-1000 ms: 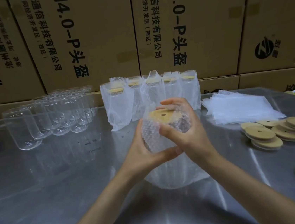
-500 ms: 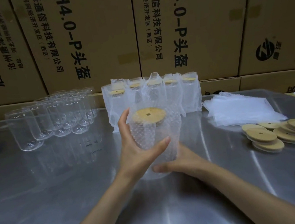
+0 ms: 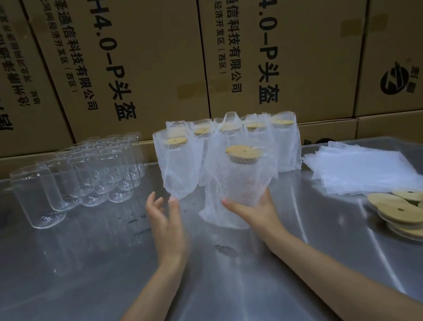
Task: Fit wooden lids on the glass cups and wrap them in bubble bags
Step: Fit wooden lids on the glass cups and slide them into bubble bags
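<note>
Big steel bench (image 3: 88,293) with a wall of cardboard boxes (image 3: 141,62) along its back edge, so this is clearly a packing line mid-batch. Toward the back left there's a cluster of bare glass cups (image 3: 96,173), still no lids on them, and at the back middle a row of finished wrapped cups (image 3: 255,142) with their lids showing through the bubble film. Near the right edge sits a stack of flat bubble bags (image 3: 364,169), and in front of it a pile of loose wooden lids (image 3: 406,214). The step in hand looks like the tail end of one wrap: the right hand (image 3: 258,207) grips the bagged cup (image 3: 239,183) low down near its base, lid (image 3: 243,154) already on, just in front of the finished row. It's blurry, so I can't tell if the cup is touching the bench or a bit off it. The left hand (image 3: 165,218) is free, fingers loosely spread, holding nothing, just left of the bag. Next move, I'd guess: park this one upright beside the done row without knocking the others, then go for a bare cup and a lid.
</note>
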The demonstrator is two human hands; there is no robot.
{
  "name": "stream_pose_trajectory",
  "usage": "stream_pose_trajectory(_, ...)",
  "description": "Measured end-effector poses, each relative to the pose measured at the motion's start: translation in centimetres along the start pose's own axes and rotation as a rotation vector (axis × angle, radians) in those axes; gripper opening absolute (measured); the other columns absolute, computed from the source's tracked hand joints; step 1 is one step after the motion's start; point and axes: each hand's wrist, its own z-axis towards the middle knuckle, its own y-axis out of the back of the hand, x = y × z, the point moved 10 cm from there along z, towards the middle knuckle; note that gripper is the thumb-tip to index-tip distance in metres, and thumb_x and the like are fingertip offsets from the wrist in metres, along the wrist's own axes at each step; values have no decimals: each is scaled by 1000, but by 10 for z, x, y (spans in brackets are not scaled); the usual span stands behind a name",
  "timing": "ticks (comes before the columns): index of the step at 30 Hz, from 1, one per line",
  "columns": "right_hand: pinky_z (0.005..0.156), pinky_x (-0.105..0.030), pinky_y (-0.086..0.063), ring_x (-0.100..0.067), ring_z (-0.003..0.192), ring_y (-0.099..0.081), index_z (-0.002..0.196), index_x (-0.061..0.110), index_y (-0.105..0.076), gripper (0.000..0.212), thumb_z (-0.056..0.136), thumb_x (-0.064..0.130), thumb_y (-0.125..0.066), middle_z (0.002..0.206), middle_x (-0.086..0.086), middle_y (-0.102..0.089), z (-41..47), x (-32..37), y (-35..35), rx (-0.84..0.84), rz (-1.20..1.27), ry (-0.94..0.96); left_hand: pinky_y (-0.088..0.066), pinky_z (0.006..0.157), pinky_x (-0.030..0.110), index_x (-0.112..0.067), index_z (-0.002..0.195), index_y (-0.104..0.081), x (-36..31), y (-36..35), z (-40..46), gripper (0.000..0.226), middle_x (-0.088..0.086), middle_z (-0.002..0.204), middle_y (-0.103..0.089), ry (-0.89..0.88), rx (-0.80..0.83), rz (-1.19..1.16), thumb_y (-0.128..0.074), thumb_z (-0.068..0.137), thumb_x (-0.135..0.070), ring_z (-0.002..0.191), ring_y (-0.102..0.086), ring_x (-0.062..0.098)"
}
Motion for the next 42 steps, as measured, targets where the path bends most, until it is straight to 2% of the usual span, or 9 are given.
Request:
stream_pose_trajectory(3, 102, -29, -42, -15, 122, -53, 137, 22, -39, 87, 65, 31, -88, 128, 7, -54, 29, -16, -1, -133, -45, -7, -27, 98, 26, -15, 146, -25, 26, 2, 30, 56, 6, 146, -36, 97, -58, 114, -50, 98, -28, 133, -36, 21)
stream_pose_trajectory(7, 92, -23, -36, -17, 122, -51, 135, 27, -37, 87, 64, 45, -84, 121, 11, -51, 59, -31, -5, -221, -130, -36, -29, 106, 32, -15, 149, -20, 43, -8, 59, 69, 7, 151, -31, 129, -47, 190, -59, 93, -25, 138, -33, 21)
stream_pose_trajectory(11, 91, -22, -34, -18, 124, -50, 134, 25, -33, 86, 67, 49, -82, 116, 15, -44, 87, -41, -17, -187, -203, -29, -27, 109, 34, -13, 151, -18, 51, -17, 83, 77, 7, 154, -28, 118, -37, 257, -64, 89, -23, 141, -30, 22)
stream_pose_trajectory(16, 95, -23, -37, -16, 126, -48, 139, 23, -31, 93, 66, 51, -82, 127, 12, -46, 115, -53, -38, -84, -206, -25, -26, 115, 39, -14, 152, -13, 65, -27, 110, 89, 7, 158, -22, 115, -9, 260, -71, 85, -24, 144, -24, 23)
stream_pose_trajectory(19, 98, -25, -40, -13, 122, -49, 127, 31, -36, 81, 65, 46, -85, 124, 12, -49, 130, -58, -50, -30, -166, -8, -25, 116, 39, -15, 153, -12, 74, -32, 125, 94, 8, 158, -22, 118, 14, 255, -74, 83, -25, 144, -24, 23)
stream_pose_trajectory(25, 90, -20, -38, -5, 112, -48, 124, 35, -36, 77, 65, 42, -86, 112, 24, -48, 147, -60, -61, -6, -160, 36, -38, 101, 28, -15, 148, -27, 86, -45, 142, 84, 5, 143, -46, 102, 86, 165, -76, 80, -20, 128, -47, 18)
stream_pose_trajectory(31, 102, -27, -23, -17, 126, -23, 137, 22, -34, 89, 68, 56, -79, 114, 8, -20, 156, -64, -65, -26, -396, -11, -39, 109, 41, -15, 141, -37, 86, -51, 146, 71, 3, 139, -50, 64, 132, 139, -76, 81, -18, 128, -48, 18)
stream_pose_trajectory(38, 105, -31, -31, -18, 131, -36, 141, 23, -37, 91, 67, 53, -81, 132, 3, -34, 154, -58, -70, 14, -344, 61, -34, 113, 42, -12, 144, -34, 82, -54, 150, 70, 4, 145, -44, 34, 164, 155, -72, 85, -16, 135, -40, 19)
stream_pose_trajectory(42, 101, -25, -35, -15, 127, -42, 136, 22, -42, 84, 68, 52, -81, 130, 4, -41, 152, -54, -72, 26, -347, 102, -30, 111, 29, -13, 145, -32, 80, -57, 153, 69, 2, 147, -40, 21, 185, 174, -69, 88, -16, 138, -34, 16)
